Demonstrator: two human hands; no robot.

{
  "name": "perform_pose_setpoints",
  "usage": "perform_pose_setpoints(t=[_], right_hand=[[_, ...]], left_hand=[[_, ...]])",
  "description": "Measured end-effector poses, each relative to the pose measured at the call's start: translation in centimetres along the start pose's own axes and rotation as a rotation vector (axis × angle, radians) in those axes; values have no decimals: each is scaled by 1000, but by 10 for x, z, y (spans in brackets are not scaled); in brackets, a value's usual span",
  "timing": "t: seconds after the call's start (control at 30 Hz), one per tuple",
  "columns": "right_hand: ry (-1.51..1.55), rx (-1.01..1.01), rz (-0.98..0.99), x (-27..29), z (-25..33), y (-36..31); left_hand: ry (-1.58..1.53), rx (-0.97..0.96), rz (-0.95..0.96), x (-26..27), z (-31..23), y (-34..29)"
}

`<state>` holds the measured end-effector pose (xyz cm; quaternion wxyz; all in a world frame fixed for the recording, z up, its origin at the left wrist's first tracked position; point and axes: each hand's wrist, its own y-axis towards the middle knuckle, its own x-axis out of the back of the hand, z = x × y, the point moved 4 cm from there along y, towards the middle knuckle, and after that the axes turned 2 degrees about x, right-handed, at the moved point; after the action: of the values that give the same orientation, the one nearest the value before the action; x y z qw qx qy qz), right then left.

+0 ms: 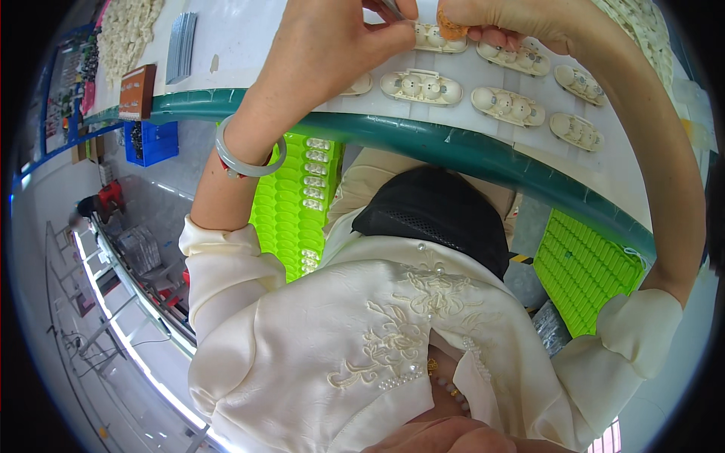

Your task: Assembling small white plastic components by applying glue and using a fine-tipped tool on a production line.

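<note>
My left hand (332, 53) reaches to the top edge of the view, its thumb and fingers closed on a slim metal tool (394, 9), partly cut off by the frame. Beside it my right hand (521, 19) is curled, with an orange, rough-textured piece (453, 24) at its fingertips; whether it is worn or held I cannot tell. Both hands are over a cream oval part (440, 39) with round cups. Close by on the table lie several similar parts, among them an oval part (421, 87) below my left fingers and another part (508, 106) farther right.
The white table (226, 53) has a green padded edge (423, 132). At its left are a stack of grey strips (181, 47), a brown block (137, 92) and a pile of cream pieces (128, 38). Green trays (287, 196) and a blue bin (157, 142) sit below.
</note>
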<state>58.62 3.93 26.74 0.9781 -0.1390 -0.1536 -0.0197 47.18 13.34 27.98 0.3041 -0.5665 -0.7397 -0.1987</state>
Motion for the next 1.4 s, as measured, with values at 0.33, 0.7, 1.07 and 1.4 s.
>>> perform_pose_setpoints(t=[0.33,0.7,1.07,1.4], right_hand=[[-50,-471,-75,5,-1,-17],[-221,-390,-101,5,20,-14],[-243,-169,-91,-1,-33,26],[-94,-444,-64,-5,6,8]], left_hand=[[-44,24,99,0,-6,7],[-11,-48,41,-1,-4,3],[-26,-8,31,-4,0,1],[-892,-245,40,37,23,6]])
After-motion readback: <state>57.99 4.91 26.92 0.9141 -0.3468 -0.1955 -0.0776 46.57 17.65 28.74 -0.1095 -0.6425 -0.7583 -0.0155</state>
